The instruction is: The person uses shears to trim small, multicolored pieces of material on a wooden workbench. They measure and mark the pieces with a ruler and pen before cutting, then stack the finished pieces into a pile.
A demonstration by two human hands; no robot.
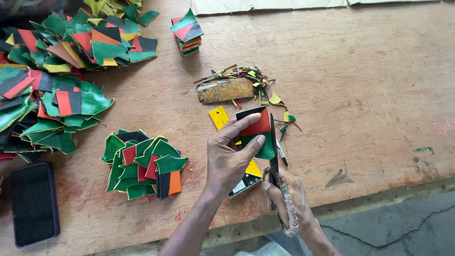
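Your left hand [230, 154] pins a red-green-black patch [258, 132] on the yellow ruler [219, 117]; your right hand [289, 194] grips scissors [275, 151] at its right edge. Trimmings [246, 76] and cut stack [187, 33] show progress; large pile [52, 80] looks untrimmed.

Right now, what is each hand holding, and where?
Left hand pins the red-green-black piece from above; right hand grips the scissors by the handles.

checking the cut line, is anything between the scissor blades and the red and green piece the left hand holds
Nothing visible. The scissors in the right hand run along the right edge of the red and green piece, and the left hand fingers lie left of the blades.
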